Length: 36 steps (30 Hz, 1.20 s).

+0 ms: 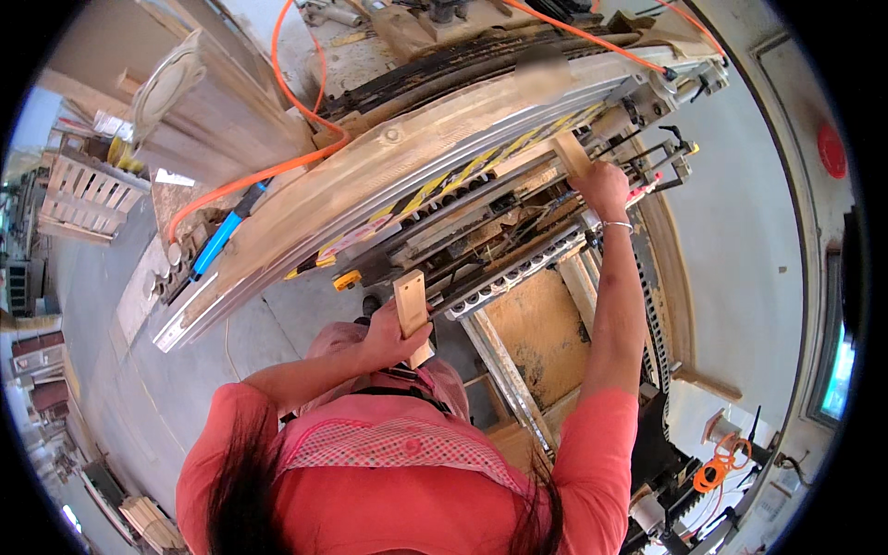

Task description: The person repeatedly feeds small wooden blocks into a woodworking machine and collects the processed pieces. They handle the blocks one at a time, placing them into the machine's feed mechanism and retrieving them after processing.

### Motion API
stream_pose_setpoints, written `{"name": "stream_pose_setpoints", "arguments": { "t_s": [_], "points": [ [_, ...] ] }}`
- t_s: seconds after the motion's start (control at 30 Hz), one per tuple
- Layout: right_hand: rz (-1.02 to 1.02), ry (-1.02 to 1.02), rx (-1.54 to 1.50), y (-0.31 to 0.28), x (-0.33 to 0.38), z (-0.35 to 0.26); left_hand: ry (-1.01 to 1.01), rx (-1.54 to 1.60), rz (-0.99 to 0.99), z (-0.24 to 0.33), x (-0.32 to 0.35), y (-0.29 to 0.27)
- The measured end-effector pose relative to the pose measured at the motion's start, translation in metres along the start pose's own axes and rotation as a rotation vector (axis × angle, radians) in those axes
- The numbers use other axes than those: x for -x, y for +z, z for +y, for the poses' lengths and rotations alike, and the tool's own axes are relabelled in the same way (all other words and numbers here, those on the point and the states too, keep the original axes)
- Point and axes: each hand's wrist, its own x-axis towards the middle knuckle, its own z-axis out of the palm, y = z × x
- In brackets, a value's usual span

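Left hand (384, 338) grips wood block (412, 305) (long axis upright); right hand (603, 188) seemingly holds another.

My left hand (388, 335) is closed round a short wooden block (412, 305), close in front of my chest. My right hand (603, 190) reaches far ahead, fingers on a second wooden piece (571, 153) lying on the machine (462, 176). A hose (277, 166) runs left of both.

Matt bare wood block (411, 303), dusty metal machine (444, 176)
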Motion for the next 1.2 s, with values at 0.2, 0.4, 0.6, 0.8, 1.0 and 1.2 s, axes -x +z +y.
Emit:
{"name": "stream_pose_setpoints", "arguments": {
  "t_s": [0.2,0.4,0.6,0.8,1.0,1.2],
  "points": [
    [0.097,-0.017,-0.012,0.019,-0.007,0.011,-0.001,-0.019,-0.014,-0.008,0.001,0.002],
    [0.108,-0.057,-0.068,0.015,-0.004,0.009,0.072,-0.085,0.013,-0.010,0.004,0.001],
    [0.096,-0.007,-0.085,0.005,0.001,-0.001,0.187,-0.021,0.112,0.001,0.009,-0.004],
    [0.090,-0.039,-0.019,0.008,-0.002,0.004,-0.147,0.318,0.245,-0.003,0.052,-0.032],
    [0.083,-0.037,-0.024,0.005,0.002,-0.007,-0.572,0.488,0.489,-0.045,0.102,-0.129],
    [0.452,-0.034,-0.125,-0.004,0.051,-0.024,-0.467,0.982,0.748,-0.171,0.058,-0.224]
  ]
}}
